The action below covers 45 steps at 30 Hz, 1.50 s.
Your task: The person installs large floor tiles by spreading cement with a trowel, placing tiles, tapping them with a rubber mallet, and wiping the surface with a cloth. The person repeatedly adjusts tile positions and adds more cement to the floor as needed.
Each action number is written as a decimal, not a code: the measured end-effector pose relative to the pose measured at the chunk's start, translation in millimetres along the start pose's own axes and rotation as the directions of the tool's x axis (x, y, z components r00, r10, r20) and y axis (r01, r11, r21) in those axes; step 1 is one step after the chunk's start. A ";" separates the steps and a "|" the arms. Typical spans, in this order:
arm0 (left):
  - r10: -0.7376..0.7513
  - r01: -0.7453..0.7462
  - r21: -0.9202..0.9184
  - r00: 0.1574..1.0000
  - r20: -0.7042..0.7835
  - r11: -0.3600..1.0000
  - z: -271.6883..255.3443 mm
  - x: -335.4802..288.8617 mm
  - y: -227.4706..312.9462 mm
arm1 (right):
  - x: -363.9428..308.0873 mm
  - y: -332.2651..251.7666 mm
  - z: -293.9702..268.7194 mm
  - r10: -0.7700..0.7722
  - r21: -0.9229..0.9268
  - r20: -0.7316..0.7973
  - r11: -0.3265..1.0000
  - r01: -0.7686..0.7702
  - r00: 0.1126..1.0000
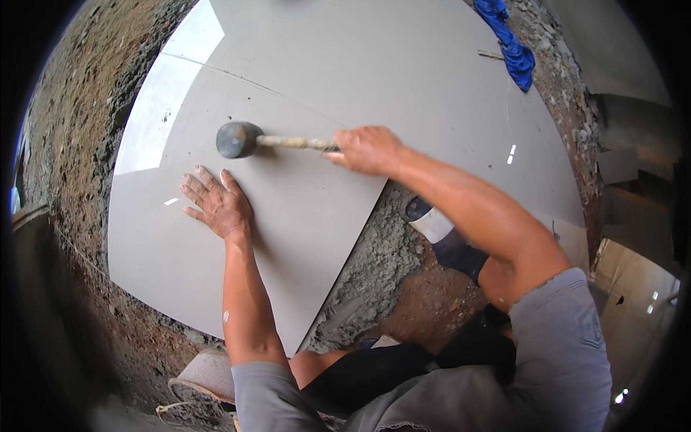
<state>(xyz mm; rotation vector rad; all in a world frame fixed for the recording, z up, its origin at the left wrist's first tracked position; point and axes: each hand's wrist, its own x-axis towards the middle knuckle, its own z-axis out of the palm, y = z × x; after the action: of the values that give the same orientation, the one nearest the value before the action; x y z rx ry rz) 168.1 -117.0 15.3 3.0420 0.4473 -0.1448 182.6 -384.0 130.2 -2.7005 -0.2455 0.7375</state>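
Grey, glossy floor tiles (302,237) fill most of the view, seen from above by the person kneeling over them. The nearest large tile lies flat on a bed of rough grey mortar (374,266), with brown, stony earth (79,129) around it on the left and far right. A thin seam separates this tile from the tiles laid beyond it.

The left hand (216,203) rests palm down on the near tile, fingers spread and pressing flat against its surface, holding nothing. The right hand (366,149) is closed in a fist around the pale, worn handle of a rubber mallet (240,139). The handle runs sideways to the left from the fist, and the dark rounded head sits on or just above the tile, just beyond the left hand's fingertips; whether it touches the tile cannot be told.

Both forearms are bare, coming out of grey short sleeves at the bottom of the view. A dark shoe with a pale toe (439,230) stands on the mortar beneath the right forearm. A crumpled blue cloth (512,45) lies at the far right edge of the tiles.
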 end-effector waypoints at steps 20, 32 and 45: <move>0.431 -0.427 -0.100 0.902 0.027 0.899 25.7 -49.5 185.5 | -38.2 286.2 1.0 0.441 0.286 -0.442 0.895 -0.343 0.781; 0.454 -0.453 -0.062 0.891 0.007 0.889 16.8 -28.0 179.6 | -31.8 287.4 4.9 0.395 0.172 -0.471 0.918 -0.357 0.788; 0.260 -0.261 -0.133 0.965 -0.025 0.956 10.5 35.1 155.2 | -31.2 288.4 7.5 0.363 0.165 -0.494 0.931 -0.325 0.790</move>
<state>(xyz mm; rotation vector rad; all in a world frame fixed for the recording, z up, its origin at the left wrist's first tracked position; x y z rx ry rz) 245.7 -256.2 8.9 2.9312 0.0503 -0.0854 174.6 -658.1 35.4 -2.7774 0.4113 0.0676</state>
